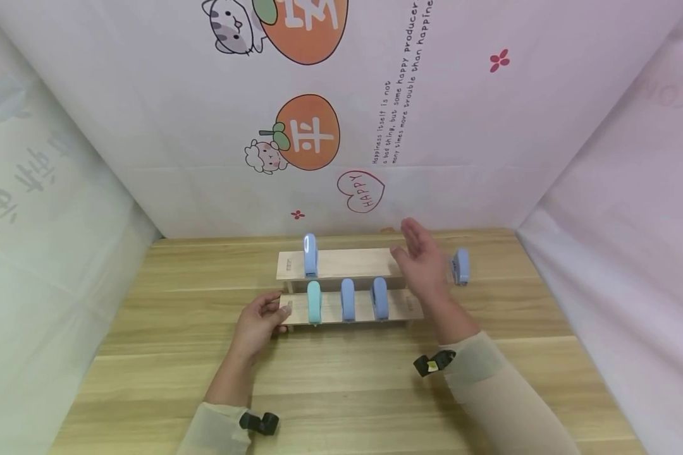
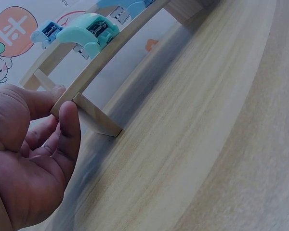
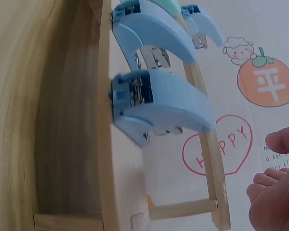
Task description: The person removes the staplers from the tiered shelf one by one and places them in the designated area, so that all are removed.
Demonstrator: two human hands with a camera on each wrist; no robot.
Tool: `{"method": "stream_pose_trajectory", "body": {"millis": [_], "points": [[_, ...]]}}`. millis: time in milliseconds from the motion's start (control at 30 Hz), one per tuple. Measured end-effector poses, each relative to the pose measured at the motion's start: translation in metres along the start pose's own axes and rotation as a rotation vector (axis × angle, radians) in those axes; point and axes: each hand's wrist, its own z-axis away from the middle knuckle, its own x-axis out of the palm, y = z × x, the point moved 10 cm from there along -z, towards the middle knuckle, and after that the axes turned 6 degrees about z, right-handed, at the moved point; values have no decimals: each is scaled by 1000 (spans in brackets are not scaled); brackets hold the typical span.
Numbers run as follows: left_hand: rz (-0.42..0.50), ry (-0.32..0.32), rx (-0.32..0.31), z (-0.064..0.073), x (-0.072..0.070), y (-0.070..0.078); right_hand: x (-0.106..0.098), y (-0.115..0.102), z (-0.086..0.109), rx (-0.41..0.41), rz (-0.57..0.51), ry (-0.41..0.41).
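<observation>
We note a two-tier light wooden rack (image 1: 341,262) near the back edge of the pale wooden table (image 1: 341,392), its long axis running left to right, parallel to that edge. On the lower front shelf we count three small plastic staplers lying with long axes front to back: a mint-green stapler (image 1: 314,302) towards the left end, a light blue stapler (image 1: 348,299) at the middle, and a second light blue stapler (image 1: 380,297) to its right. A further blue stapler (image 1: 310,255) sits on the upper shelf, left of centre. Another blue stapler (image 1: 461,266) lies on the table just off the rack's right end.

The left hand (image 1: 258,325) lies palm-in at the lower shelf's left end; in the left wrist view its thumb and forefinger pinch the board's end. The right hand (image 1: 424,259) hangs above the rack's right end, fingers straight and pointing towards the back edge, released, holding nothing. Both forearms wear beige sleeves.
</observation>
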Motion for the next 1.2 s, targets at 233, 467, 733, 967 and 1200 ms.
{"method": "stream_pose_trajectory", "body": {"millis": [233,467,733,967,1200], "points": [[8,-1,0,-1,0,0,10,-6,2,-28,-29,-23],[3,-5,-12,-2,1,1,18,-11,2,-18,-4,-49],[-35,2,-23,-1,3,4,36,-23,8,-62,-57,-101],[6,-9,2,-1,1,3,51,-31,13,-106,-96,-113],[12,-11,2,0,-1,1,67,-33,19,-75,-109,-160]]}}
